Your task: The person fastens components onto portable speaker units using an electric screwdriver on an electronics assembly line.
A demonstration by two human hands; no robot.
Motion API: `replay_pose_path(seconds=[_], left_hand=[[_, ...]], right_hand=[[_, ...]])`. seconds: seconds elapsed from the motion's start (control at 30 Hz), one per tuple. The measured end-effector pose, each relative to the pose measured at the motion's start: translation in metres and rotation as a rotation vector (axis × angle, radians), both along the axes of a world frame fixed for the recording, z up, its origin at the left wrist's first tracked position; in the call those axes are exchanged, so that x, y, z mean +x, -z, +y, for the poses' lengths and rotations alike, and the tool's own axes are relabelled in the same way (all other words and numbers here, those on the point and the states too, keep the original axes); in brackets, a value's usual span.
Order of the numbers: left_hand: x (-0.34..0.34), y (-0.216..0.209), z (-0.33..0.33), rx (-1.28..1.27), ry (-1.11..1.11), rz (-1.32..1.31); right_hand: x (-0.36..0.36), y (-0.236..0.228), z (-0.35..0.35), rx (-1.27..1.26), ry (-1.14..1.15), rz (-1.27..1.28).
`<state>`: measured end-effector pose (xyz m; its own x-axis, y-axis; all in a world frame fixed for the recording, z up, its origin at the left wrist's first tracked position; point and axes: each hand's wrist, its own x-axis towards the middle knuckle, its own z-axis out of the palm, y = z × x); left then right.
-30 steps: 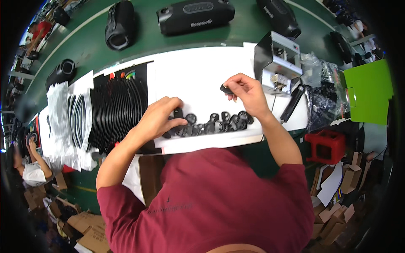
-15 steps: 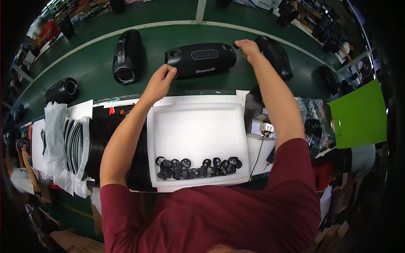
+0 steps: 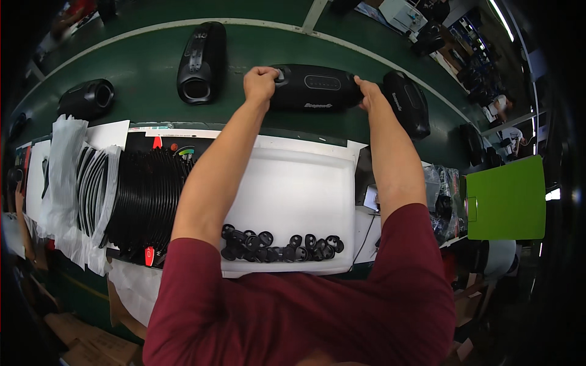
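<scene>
A black barrel-shaped portable speaker lies across the green bench in front of me, a rounded control panel on its upper side. At its left end my left hand is closed, fingers curled against the end; what they pinch, if anything, is hidden. My right hand grips the opposite end, with some fingers out of sight behind it. Between my forearms and my body sits a white tray, holding several small black oval caps along its near side.
Other speakers stand on the green bench: one upright-lying speaker to the left, another farther left, and one close by my right hand. Black curved strips and white wrapping lie left; a green board is right.
My left hand has shifted up along the speaker's left end and curled its fingers. My right hand, which held a small black piece near the right end, now holds that end.
</scene>
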<state>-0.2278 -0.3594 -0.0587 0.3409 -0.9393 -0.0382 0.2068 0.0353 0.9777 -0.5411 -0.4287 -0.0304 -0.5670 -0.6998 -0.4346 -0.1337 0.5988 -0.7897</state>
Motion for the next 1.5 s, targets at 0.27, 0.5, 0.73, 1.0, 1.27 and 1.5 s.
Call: replay_pose_path(seconds=[0.27, 0.5, 0.73, 1.0, 1.27, 1.5], left_hand=[[-0.026, -0.002, 0.002, 0.117, -0.126, -0.073], [-0.017, 0.015, -0.006, 0.097, -0.132, -0.169], [-0.017, 0.009, 0.004, 0.223, 0.195, -0.140], [0.046, -0.043, 0.095, -0.151, 0.148, 0.086], [0.091, -0.045, 0.252, -0.274, 0.125, -0.133], [0.127, -0.045, 0.303, -0.148, 0.322, -0.480]], right_hand=[[-0.018, -0.017, 0.011, 0.019, -0.233, 0.043], [-0.018, -0.034, 0.021, 0.027, -0.261, 0.084], [-0.035, -0.038, 0.040, -0.205, -0.332, -0.015], [0.018, -0.077, 0.178, -0.509, -0.399, -0.125], [0.054, -0.050, 0.347, -0.598, -0.469, -0.221], [0.055, 0.009, 0.388, -0.542, -0.394, -0.230]])
